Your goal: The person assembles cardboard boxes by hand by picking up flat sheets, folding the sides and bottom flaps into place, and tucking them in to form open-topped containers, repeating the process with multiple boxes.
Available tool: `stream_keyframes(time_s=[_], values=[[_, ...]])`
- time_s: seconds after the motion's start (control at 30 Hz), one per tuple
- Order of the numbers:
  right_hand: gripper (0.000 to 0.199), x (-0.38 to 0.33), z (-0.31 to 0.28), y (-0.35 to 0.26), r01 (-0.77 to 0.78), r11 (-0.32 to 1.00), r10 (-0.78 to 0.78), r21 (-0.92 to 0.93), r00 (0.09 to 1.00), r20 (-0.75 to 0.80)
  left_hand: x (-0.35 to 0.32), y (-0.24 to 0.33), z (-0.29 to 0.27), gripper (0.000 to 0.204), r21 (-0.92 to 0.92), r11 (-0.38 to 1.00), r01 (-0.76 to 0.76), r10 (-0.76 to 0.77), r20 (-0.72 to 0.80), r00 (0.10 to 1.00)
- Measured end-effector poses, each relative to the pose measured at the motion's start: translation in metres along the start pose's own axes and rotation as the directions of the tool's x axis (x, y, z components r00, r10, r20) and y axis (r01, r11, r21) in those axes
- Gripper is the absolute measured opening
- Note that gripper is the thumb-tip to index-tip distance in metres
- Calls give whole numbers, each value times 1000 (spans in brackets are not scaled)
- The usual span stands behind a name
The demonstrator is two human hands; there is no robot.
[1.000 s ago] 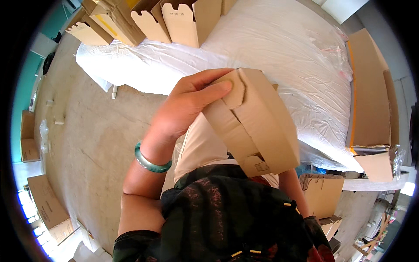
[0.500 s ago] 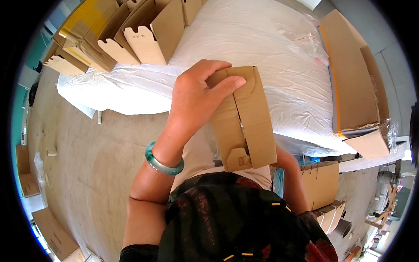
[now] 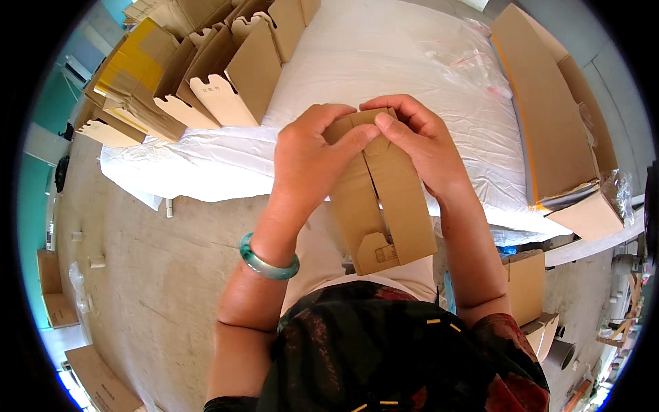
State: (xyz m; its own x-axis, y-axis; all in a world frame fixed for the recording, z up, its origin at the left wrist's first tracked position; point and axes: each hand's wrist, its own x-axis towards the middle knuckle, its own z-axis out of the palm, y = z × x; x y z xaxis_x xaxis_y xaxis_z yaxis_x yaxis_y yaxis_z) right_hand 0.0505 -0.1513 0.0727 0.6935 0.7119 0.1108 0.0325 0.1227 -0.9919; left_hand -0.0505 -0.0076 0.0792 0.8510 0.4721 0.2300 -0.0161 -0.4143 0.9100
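Note:
A small brown cardboard box (image 3: 384, 206) is held up in front of my body, its slotted, tabbed face turned toward me. My left hand (image 3: 317, 147), with a green bangle (image 3: 268, 264) on the wrist, grips the box's upper left edge, thumb pressed on the face. My right hand (image 3: 425, 141) grips the upper right corner, its thumb close beside the left thumb near the top edge. Fingertips of both hands go behind the far edge, partly hidden. A tab with a small printed mark shows at the box's lower end.
A table with a white plastic cover (image 3: 371, 62) stands ahead. Several open cardboard boxes (image 3: 240, 75) stand in a row at its far left. A larger carton (image 3: 549, 117) lies at its right side. More cartons (image 3: 525, 285) stand below on the right, and others (image 3: 99, 378) at the lower left.
My right hand has come up from beneath the box to its top right corner. My left hand keeps its grip. The view has shifted slightly.

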Motion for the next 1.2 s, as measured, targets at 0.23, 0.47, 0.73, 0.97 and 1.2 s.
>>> stream_keyframes(time_s=[0.23,0.47,0.73,0.97,1.2], values=[[24,13,2,7,-58,992,63,111,997,-47,8,-10,3,24,-83,996,-18,16,-28,999],[20,17,3,9,-68,995,75,75,992,-99,13,-9,5,18,-52,998,-17,17,-5,1000],[15,22,6,9,-45,999,44,-9,996,-82,17,-15,8,13,-53,995,-81,78,-58,995],[32,17,9,7,-94,981,112,169,989,-100,17,-17,5,25,-210,978,3,-15,-56,998],[69,-12,-11,28,67,981,-48,184,993,-105,-4,-16,2,60,-415,909,44,-82,-73,994]])
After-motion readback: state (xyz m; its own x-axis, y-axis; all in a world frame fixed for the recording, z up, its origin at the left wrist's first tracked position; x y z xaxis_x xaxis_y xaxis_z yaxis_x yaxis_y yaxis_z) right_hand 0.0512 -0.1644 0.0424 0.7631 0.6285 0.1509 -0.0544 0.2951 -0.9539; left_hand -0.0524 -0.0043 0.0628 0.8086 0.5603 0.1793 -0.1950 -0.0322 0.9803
